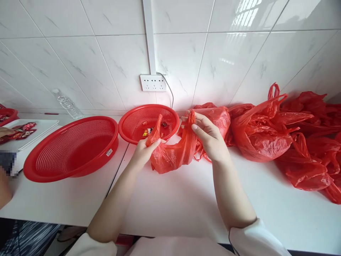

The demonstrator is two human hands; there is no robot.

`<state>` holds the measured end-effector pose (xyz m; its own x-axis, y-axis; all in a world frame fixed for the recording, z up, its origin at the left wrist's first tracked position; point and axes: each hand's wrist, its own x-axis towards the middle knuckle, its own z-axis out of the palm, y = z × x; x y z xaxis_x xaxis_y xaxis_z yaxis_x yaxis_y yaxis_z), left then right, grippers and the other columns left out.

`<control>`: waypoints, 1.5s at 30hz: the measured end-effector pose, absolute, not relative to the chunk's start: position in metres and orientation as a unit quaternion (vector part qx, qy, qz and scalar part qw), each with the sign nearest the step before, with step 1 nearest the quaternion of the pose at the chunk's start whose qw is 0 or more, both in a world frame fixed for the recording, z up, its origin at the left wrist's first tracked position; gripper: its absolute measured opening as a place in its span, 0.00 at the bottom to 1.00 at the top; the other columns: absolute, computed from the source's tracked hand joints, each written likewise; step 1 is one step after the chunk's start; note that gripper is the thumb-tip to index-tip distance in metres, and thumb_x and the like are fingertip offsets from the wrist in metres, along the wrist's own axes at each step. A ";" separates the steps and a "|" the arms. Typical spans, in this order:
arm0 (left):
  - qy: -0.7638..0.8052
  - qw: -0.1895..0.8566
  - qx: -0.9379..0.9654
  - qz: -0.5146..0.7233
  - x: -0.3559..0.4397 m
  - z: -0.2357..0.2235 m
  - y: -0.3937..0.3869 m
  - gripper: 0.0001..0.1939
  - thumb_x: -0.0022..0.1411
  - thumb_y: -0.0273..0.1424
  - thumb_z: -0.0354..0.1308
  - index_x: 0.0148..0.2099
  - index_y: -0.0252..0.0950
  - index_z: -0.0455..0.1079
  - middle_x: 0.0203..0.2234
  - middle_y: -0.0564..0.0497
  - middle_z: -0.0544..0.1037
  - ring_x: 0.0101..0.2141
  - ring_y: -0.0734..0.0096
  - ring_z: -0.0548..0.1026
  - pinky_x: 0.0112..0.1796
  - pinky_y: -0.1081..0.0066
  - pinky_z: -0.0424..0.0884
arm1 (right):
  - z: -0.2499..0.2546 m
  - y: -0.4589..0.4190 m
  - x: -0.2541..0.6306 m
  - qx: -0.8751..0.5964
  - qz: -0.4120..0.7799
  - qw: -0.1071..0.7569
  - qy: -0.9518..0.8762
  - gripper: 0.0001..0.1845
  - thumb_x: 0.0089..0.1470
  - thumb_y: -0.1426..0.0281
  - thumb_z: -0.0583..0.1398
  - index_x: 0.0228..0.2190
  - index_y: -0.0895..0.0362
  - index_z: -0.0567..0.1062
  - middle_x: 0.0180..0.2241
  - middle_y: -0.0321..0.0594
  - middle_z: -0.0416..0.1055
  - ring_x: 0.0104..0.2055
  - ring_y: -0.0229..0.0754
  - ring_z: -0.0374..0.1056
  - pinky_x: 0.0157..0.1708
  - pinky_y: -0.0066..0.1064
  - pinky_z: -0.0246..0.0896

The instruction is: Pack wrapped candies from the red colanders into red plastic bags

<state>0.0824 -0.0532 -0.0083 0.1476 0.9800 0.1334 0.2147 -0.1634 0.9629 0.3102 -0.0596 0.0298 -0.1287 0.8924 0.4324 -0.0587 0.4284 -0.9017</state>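
Between my hands hangs a red plastic bag [173, 156], held up by its two handles above the white table. My left hand [145, 151] pinches one handle, the thumb lying along it. The other handle is gripped by my right hand [207, 131] between thumb and fingers. What the bag holds, if anything, cannot be made out. Just behind it stands a round red basket [130, 124] with a few small wrapped packets [146, 132] at the bottom, partly hidden by the bag and my left hand.
A larger red basket [106, 133] stands to the left. Several filled red bags [266, 138] are heaped on the right. Far left, another person's hand [6, 132] rests by packets on a white tray [50, 123]. A clear bottle [68, 104] and power socket [153, 83] are at the wall.
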 end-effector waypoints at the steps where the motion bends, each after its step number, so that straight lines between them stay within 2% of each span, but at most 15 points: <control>1: 0.456 0.445 0.627 0.448 0.084 0.000 -0.047 0.15 0.62 0.44 0.58 0.40 0.38 0.77 0.49 0.43 0.77 0.52 0.54 0.73 0.53 0.57 0.67 | 0.029 -0.059 0.310 -0.339 0.408 0.577 -0.621 0.22 0.63 0.60 0.54 0.58 0.46 0.64 0.58 0.38 0.67 0.62 0.45 0.61 0.59 0.44 0.62; 4: 0.353 0.468 0.648 0.487 0.091 0.019 -0.038 0.16 0.63 0.43 0.58 0.30 0.37 0.73 0.44 0.46 0.79 0.48 0.57 0.75 0.52 0.59 0.67 | 0.024 -0.056 0.309 -0.360 0.385 0.588 -0.614 0.30 0.63 0.60 0.53 0.64 0.38 0.51 0.63 0.35 0.59 0.62 0.47 0.61 0.55 0.46 0.67; 7: 0.269 0.572 0.562 0.534 0.100 0.024 -0.034 0.19 0.64 0.46 0.55 0.28 0.38 0.64 0.22 0.55 0.73 0.27 0.70 0.75 0.43 0.63 0.72 | 0.017 -0.052 0.308 -0.377 0.356 0.587 -0.622 0.34 0.64 0.62 0.51 0.65 0.34 0.42 0.67 0.31 0.50 0.62 0.48 0.61 0.53 0.48 0.68; 10: 0.243 0.702 0.452 0.493 0.104 0.018 -0.029 0.17 0.66 0.43 0.54 0.30 0.38 0.59 0.13 0.63 0.50 0.12 0.83 0.52 0.24 0.76 0.68 | 0.013 -0.049 0.308 -0.372 0.336 0.575 -0.647 0.32 0.66 0.64 0.48 0.66 0.38 0.42 0.66 0.35 0.52 0.62 0.47 0.61 0.57 0.48 0.65; 13: 0.266 0.739 0.469 0.405 0.106 0.009 -0.026 0.12 0.62 0.40 0.59 0.36 0.37 0.64 0.17 0.62 0.52 0.14 0.85 0.48 0.16 0.82 0.52 | 0.012 -0.051 0.307 -0.346 0.296 0.540 -0.707 0.27 0.66 0.66 0.48 0.65 0.43 0.51 0.64 0.39 0.57 0.60 0.46 0.64 0.59 0.47 0.62; 17: 0.325 0.603 0.661 0.308 0.112 0.004 -0.034 0.19 0.50 0.30 0.70 0.44 0.40 0.68 0.32 0.55 0.69 0.29 0.77 0.67 0.28 0.77 0.66 | 0.015 -0.056 0.299 -0.287 0.172 0.445 -0.831 0.18 0.66 0.69 0.50 0.55 0.48 0.68 0.57 0.37 0.68 0.61 0.45 0.62 0.66 0.50 0.46; 20: 0.329 0.493 0.749 0.296 0.118 0.006 -0.042 0.15 0.55 0.29 0.65 0.45 0.41 0.70 0.39 0.51 0.72 0.39 0.68 0.70 0.38 0.70 0.70 | 0.017 -0.058 0.293 -0.264 0.144 0.379 -0.875 0.17 0.67 0.67 0.50 0.54 0.49 0.69 0.56 0.37 0.69 0.62 0.44 0.59 0.68 0.52 0.34; 24: 0.336 0.547 0.715 0.277 0.118 0.008 -0.046 0.08 0.63 0.35 0.58 0.41 0.37 0.70 0.25 0.54 0.68 0.24 0.75 0.67 0.24 0.74 0.64 | 0.016 -0.056 0.293 -0.270 0.169 0.347 -0.882 0.19 0.68 0.62 0.47 0.56 0.51 0.67 0.50 0.40 0.73 0.54 0.43 0.66 0.63 0.49 0.46; 27: 0.327 0.589 0.682 0.284 0.115 0.007 -0.045 0.14 0.60 0.40 0.62 0.30 0.35 0.66 0.19 0.56 0.65 0.19 0.79 0.63 0.21 0.75 0.60 | 0.013 -0.054 0.297 -0.305 0.163 0.357 -0.868 0.20 0.68 0.60 0.47 0.52 0.53 0.70 0.40 0.41 0.75 0.42 0.43 0.70 0.51 0.42 0.59; 30: 0.360 0.622 0.624 0.307 0.114 0.008 -0.046 0.23 0.65 0.47 0.53 0.25 0.35 0.63 0.15 0.57 0.63 0.14 0.82 0.58 0.16 0.76 0.54 | 0.012 -0.055 0.299 -0.360 0.186 0.412 -0.816 0.18 0.68 0.61 0.47 0.53 0.52 0.68 0.36 0.39 0.73 0.35 0.39 0.68 0.39 0.34 0.62; 32: 0.370 0.637 0.597 0.317 0.114 0.009 -0.046 0.25 0.68 0.48 0.48 0.27 0.34 0.67 0.15 0.55 0.66 0.11 0.82 0.57 0.14 0.75 0.52 | 0.012 -0.056 0.300 -0.379 0.209 0.453 -0.780 0.17 0.67 0.64 0.50 0.54 0.52 0.66 0.28 0.34 0.69 0.28 0.36 0.65 0.32 0.29 0.61; 36: 0.364 0.674 0.546 0.340 0.112 0.009 -0.041 0.23 0.68 0.46 0.50 0.38 0.32 0.75 0.18 0.50 0.74 0.14 0.79 0.66 0.18 0.76 0.62 | 0.013 -0.061 0.305 -0.360 0.223 0.483 -0.766 0.13 0.63 0.67 0.56 0.50 0.52 0.66 0.21 0.28 0.58 0.21 0.33 0.56 0.25 0.26 0.57; 40: 0.319 0.748 0.427 0.397 0.108 0.003 -0.029 0.16 0.66 0.41 0.55 0.46 0.34 0.76 0.27 0.50 0.78 0.24 0.78 0.74 0.25 0.80 0.68 | 0.019 -0.068 0.311 -0.309 0.242 0.412 -0.822 0.02 0.62 0.71 0.57 0.38 0.53 0.69 0.25 0.31 0.65 0.26 0.32 0.62 0.27 0.25 0.58; 43: 0.269 0.778 0.411 0.391 0.105 0.001 -0.025 0.11 0.65 0.33 0.58 0.47 0.36 0.75 0.30 0.51 0.78 0.27 0.81 0.74 0.31 0.82 0.70 | 0.023 -0.071 0.311 -0.294 0.282 0.319 -0.856 0.02 0.62 0.71 0.56 0.36 0.54 0.69 0.27 0.32 0.69 0.25 0.32 0.63 0.26 0.25 0.58; 45: 0.262 0.755 0.476 0.367 0.105 0.005 -0.029 0.09 0.63 0.30 0.59 0.45 0.36 0.74 0.30 0.51 0.77 0.28 0.79 0.74 0.33 0.79 0.71 | 0.024 -0.070 0.310 -0.310 0.295 0.318 -0.846 0.03 0.61 0.68 0.58 0.35 0.54 0.69 0.27 0.32 0.70 0.24 0.32 0.63 0.27 0.26 0.59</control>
<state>0.1050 -0.0293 0.0051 0.5944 0.8028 -0.0463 -0.3048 0.2782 0.9109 0.3102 -0.0695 0.0236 -0.6050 0.7125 0.3553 0.3369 0.6334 -0.6966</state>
